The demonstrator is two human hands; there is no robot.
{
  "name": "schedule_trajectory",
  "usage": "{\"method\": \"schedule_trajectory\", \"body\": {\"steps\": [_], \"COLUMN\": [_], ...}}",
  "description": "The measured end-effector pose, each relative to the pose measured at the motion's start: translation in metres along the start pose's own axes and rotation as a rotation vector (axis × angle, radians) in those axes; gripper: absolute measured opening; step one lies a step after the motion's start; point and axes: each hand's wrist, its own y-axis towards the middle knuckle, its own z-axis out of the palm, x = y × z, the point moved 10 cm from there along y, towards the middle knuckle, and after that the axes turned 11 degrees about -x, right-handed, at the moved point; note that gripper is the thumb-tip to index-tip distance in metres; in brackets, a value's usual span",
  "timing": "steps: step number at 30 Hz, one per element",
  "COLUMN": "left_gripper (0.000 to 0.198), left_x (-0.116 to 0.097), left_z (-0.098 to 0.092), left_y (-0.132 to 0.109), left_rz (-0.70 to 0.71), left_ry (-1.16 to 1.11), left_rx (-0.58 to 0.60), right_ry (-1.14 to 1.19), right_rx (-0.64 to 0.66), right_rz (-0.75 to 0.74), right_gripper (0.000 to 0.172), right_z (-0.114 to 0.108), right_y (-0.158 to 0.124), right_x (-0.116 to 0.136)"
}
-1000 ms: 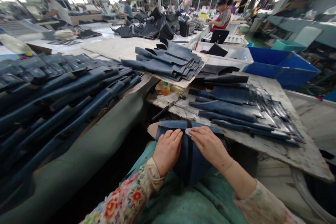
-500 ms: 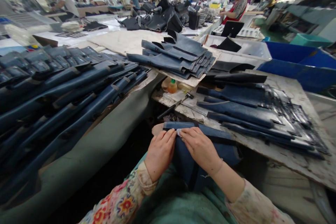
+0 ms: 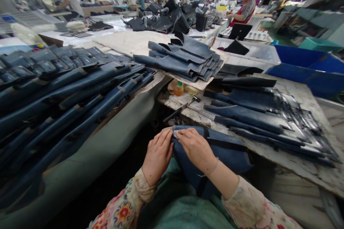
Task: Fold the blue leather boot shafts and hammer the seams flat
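A blue leather piece [image 3: 228, 155] with black strips lies across my lap, over green cloth, its far edge near the table. My left hand [image 3: 158, 155] has its fingers closed over the left end of that edge. My right hand [image 3: 196, 150] is beside it, fingers bent and pressed on the same edge. A small whitish scrap [image 3: 175, 134] shows at the right fingertips; what it is I cannot make out. The thumbs and the underside of the leather are hidden.
Rows of blue leather pieces [image 3: 88, 96] cover the left table. More lie stacked ahead [image 3: 185, 57] and on the right table [image 3: 247, 114]. A hammer [image 3: 195, 97] and a green-capped bottle [image 3: 178, 88] sit between. Bins [image 3: 303, 71] stand at right; people work beyond.
Both hands have shifted left along the leather's edge, and my left fingers now cover most of its pale left tip. The surroundings sit slightly further right in view.
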Motion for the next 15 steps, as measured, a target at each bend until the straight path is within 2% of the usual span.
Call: {"method": "schedule_trajectory", "body": {"steps": [5, 11, 15], "left_gripper": [0.04, 0.036, 0.03], "left_x": [-0.011, -0.014, -0.002], "left_z": [0.007, 0.002, -0.005], "left_y": [0.003, 0.008, 0.014], "left_rz": [0.072, 0.079, 0.07], "left_ry": [-0.016, 0.0, -0.006], "left_rx": [0.059, 0.078, 0.077], "right_ry": [-0.062, -0.179, -0.186], "right_rx": [0.011, -0.006, -0.052], "right_rz": [-0.027, 0.004, 0.073], "right_gripper": [0.027, 0.029, 0.029], "right_z": [-0.023, -0.056, -0.063], "right_y": [-0.027, -0.063, -0.077], "right_x": [-0.016, -0.043, -0.048]}}
